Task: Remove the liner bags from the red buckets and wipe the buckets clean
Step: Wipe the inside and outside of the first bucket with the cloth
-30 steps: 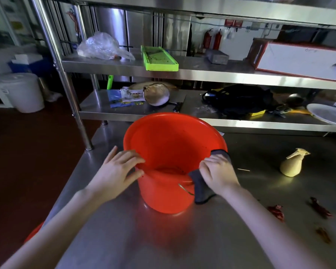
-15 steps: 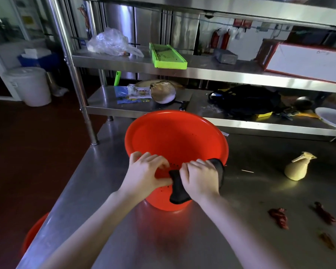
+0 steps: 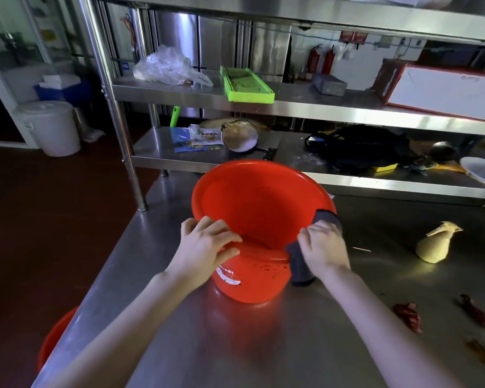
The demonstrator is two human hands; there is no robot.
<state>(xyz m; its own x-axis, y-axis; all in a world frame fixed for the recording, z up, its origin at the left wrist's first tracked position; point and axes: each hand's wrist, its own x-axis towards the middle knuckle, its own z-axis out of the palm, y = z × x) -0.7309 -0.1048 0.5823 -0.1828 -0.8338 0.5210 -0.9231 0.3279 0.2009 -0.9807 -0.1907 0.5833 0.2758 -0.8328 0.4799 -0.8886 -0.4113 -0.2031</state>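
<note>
A red bucket (image 3: 261,219) is standing on a steel bench (image 3: 263,348), near its left edge, with its open mouth facing up towards the viewer. A white label (image 3: 228,275) is sitting on the bucket's near outer wall, but its writing is too blurred to read; dark specks are dotting the wall beside it. No liner bag is showing inside.

The left hand (image 3: 205,245) is grasping the near left rim, its grip closed with the fingers curling over the edge. The right hand (image 3: 322,247) is clutching a dark grey cloth (image 3: 300,268) that is folding over the right rim, part inside the bucket and part hanging down outside; the fingers are bending around the cloth and pressing it to the rim.

Dried red chillies (image 3: 409,317) are lying on the bench to the right, well apart from the bucket. A second red bucket (image 3: 53,340) is peeking out below the bench's left edge. A green tray (image 3: 247,85) is resting on the far shelf (image 3: 319,105).
</note>
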